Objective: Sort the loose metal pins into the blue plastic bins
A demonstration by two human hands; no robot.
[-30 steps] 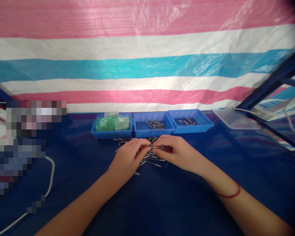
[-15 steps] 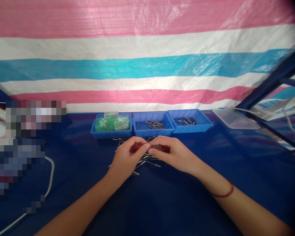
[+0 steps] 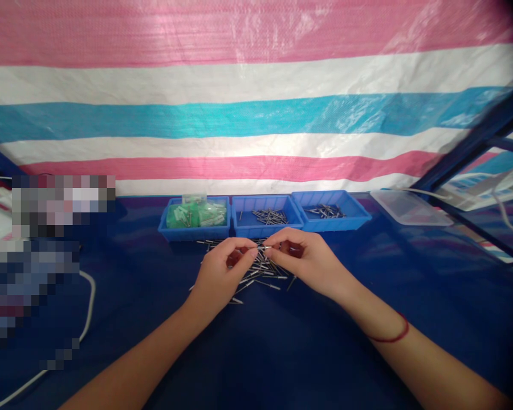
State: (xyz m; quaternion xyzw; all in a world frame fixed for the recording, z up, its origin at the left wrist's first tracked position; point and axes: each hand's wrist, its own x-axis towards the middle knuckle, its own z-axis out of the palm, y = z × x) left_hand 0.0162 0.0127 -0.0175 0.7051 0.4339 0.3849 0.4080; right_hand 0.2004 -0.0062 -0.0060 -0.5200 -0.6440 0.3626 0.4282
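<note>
My left hand (image 3: 220,272) and my right hand (image 3: 311,259) meet above a loose pile of pop rivets (image 3: 263,267) on the dark blue table. Between the fingertips is a small silver pop rivet (image 3: 261,248), lying roughly level. Thumb and forefinger of the left hand pinch its left end, while those of the right hand close on its right end. My other fingers are curled and partly hidden. Just behind the hands, the middle blue bin (image 3: 267,230) holds several more rivets.
A left blue bin (image 3: 194,233) contains green-and-clear packets (image 3: 192,215). The right blue bin (image 3: 340,223) has dark metal pieces in it. A clear plastic lid (image 3: 410,208) lies at the right. White cable (image 3: 89,302) runs along the left; striped sheeting (image 3: 239,119) hangs behind.
My right hand has shifted slightly right and up, opening a gap between the two hands' fingertips. The rivet now shows in that gap. My left hand has barely moved.
</note>
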